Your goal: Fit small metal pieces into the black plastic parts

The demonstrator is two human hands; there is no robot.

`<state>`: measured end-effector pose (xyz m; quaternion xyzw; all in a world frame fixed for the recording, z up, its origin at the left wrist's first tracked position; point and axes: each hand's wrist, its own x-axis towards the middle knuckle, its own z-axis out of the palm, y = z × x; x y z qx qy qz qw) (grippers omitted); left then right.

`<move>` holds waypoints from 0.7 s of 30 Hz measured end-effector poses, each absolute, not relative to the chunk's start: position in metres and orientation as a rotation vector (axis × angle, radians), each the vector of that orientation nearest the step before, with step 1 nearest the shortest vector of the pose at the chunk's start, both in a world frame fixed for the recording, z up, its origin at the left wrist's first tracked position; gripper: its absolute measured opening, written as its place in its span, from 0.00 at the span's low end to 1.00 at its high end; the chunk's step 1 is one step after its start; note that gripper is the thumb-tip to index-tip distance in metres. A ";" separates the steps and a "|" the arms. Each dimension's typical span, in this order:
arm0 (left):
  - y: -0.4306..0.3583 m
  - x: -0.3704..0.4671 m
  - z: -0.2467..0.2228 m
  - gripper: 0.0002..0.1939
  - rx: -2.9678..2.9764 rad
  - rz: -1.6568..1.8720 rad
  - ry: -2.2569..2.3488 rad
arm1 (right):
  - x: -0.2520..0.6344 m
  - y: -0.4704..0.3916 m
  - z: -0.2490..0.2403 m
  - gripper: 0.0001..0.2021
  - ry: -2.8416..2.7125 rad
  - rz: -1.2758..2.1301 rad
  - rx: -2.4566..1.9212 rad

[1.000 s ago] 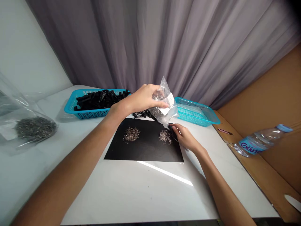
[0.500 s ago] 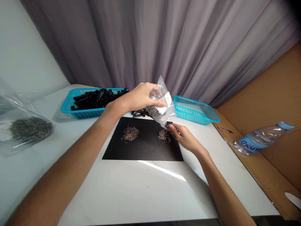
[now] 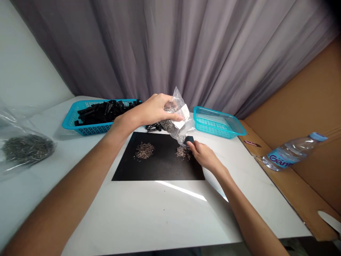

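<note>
Clear plastic bag (image 3: 178, 119) of indistinct metal bits, partly behind left hand (image 3: 154, 110).

Two bare forearms, sleeveless to the frame edge; left hand (image 3: 156, 110) and right hand (image 3: 204, 156) without gloves, rings or watch.

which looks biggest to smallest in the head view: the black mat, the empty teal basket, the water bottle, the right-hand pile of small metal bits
1. Flat black rectangular mat
2. Clear plastic water bottle with blue label and empty teal plastic mesh basket: look alike, and the bottle seems nearer, so unranked
3. Right-hand pile of small metal bits
</note>
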<state>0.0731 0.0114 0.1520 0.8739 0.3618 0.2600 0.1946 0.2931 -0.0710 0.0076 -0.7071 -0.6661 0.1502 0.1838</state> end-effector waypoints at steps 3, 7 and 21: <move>0.015 0.072 0.149 0.28 2.450 0.726 1.009 | 0.297 -0.068 0.004 0.22 -1.852 0.470 -1.930; 0.017 0.071 0.147 0.29 2.442 0.736 1.008 | 0.309 -0.065 0.002 0.22 -1.767 0.454 -1.899; 0.015 0.076 0.144 0.28 2.448 0.682 1.016 | 0.310 -0.061 -0.005 0.19 -1.601 0.537 -1.690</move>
